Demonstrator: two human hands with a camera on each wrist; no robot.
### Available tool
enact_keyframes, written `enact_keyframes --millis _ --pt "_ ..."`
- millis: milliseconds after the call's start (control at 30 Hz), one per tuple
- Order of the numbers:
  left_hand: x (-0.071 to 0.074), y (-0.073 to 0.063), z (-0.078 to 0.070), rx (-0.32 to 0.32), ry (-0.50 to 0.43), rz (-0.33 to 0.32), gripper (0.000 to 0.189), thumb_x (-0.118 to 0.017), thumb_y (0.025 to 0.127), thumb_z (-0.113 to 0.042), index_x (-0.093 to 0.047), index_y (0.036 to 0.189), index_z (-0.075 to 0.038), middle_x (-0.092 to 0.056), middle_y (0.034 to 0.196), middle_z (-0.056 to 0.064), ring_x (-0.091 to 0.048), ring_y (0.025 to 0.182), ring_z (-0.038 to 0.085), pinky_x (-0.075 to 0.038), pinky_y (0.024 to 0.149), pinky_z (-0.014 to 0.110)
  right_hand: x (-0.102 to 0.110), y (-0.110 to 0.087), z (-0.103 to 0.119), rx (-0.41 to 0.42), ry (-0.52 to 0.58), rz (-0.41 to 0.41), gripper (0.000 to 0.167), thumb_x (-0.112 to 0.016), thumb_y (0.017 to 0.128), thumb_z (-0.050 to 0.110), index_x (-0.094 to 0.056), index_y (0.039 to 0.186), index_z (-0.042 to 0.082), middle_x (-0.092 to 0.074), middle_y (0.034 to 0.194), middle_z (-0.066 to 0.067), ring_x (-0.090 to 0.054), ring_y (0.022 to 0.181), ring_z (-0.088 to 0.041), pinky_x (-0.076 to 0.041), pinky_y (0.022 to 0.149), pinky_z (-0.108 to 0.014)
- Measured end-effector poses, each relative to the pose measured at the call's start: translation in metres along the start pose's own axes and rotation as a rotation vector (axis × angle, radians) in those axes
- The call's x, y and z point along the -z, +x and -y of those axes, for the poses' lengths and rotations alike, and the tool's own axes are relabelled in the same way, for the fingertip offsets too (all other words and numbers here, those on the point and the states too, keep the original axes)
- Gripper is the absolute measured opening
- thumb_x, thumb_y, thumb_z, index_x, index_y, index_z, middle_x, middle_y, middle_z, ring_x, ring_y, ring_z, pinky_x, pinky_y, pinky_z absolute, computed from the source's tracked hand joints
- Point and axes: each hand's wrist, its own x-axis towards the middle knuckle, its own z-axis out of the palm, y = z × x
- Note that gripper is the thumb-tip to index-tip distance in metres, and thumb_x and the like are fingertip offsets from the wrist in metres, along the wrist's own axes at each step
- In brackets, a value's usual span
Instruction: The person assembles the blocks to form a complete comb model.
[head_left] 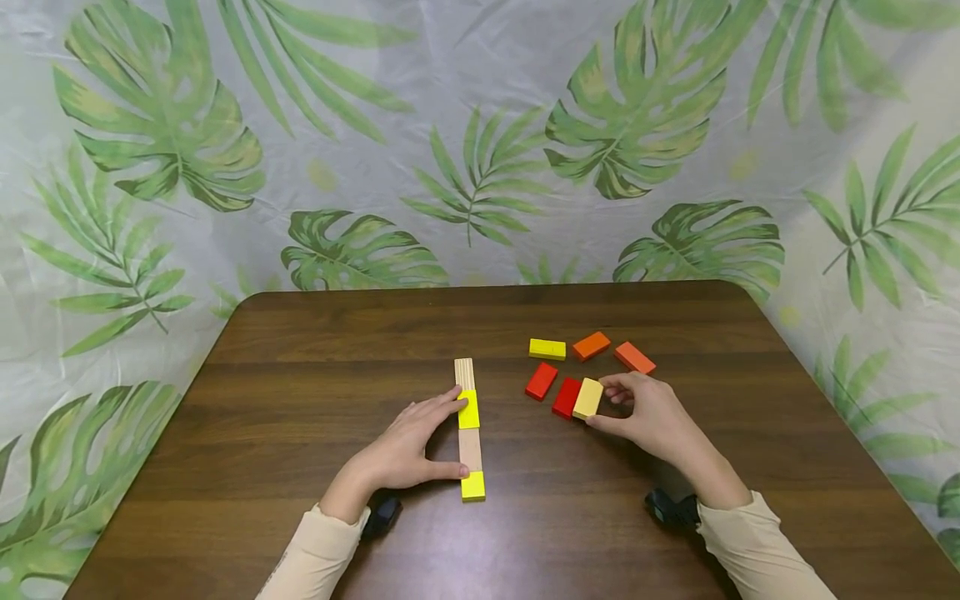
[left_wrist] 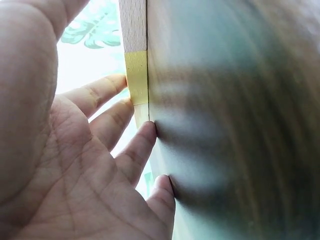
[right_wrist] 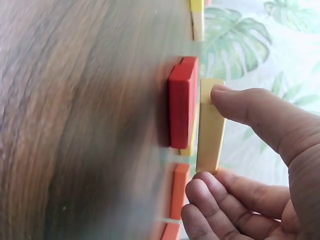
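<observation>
A straight row of wooden blocks runs away from me in the head view: a near yellow block (head_left: 472, 487), a plain wood block (head_left: 470, 451), another yellow block (head_left: 468, 410) and a striped, wood-coloured end (head_left: 465, 373). My left hand (head_left: 408, 437) lies along the row's left side, its fingers fairly straight. The thumb touches near the front yellow block and a fingertip meets the farther one. My right hand (head_left: 656, 417) pinches a pale yellow block (right_wrist: 211, 132) between thumb and fingers, lifted off the table. Right beside it lies a red block (head_left: 566, 397).
Behind the right hand's block lie a second red block (head_left: 541, 381), a bright yellow block (head_left: 547, 349), an orange block (head_left: 592, 346) and a red-orange block (head_left: 635, 357). The brown wooden table (head_left: 337, 333) ends at a leaf-patterned cloth (head_left: 480, 167).
</observation>
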Motion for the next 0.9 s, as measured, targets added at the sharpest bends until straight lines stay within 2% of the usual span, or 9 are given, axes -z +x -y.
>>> enact_keyframes --millis 300,533,900 --pt "0.0 0.0 0.0 0.004 -0.024 0.005 0.093 -0.087 0.09 -0.043 -0.043 0.164 -0.008 -0.027 0.179 0.008 -0.03 0.164 0.036 -0.018 0.13 0.073 0.002 -0.009 0.017 0.057 0.009 -0.005 0.061 -0.094 0.084 0.035 -0.072 0.13 0.001 -0.076 0.114 -0.011 -0.073 0.102 -0.027 -0.063 0.094 -0.051" --pt "0.001 -0.001 -0.001 0.002 -0.021 -0.001 0.093 -0.087 0.09 -0.043 -0.043 0.164 -0.007 -0.028 0.179 0.009 -0.031 0.164 0.036 -0.018 0.13 0.073 -0.003 -0.016 0.03 0.148 0.009 -0.006 0.06 -0.095 0.083 0.035 -0.073 0.127 0.002 -0.074 0.109 -0.006 -0.072 0.1 -0.024 -0.063 0.093 -0.049" --pt "0.0 -0.001 0.0 -0.01 -0.023 -0.003 0.093 -0.087 0.09 -0.042 -0.043 0.164 -0.006 -0.027 0.179 0.009 -0.031 0.163 0.037 -0.017 0.129 0.074 -0.022 -0.028 0.043 0.227 0.007 0.025 0.053 -0.097 0.08 0.031 -0.075 0.122 0.008 -0.071 0.104 0.003 -0.068 0.097 -0.016 -0.062 0.089 -0.036"
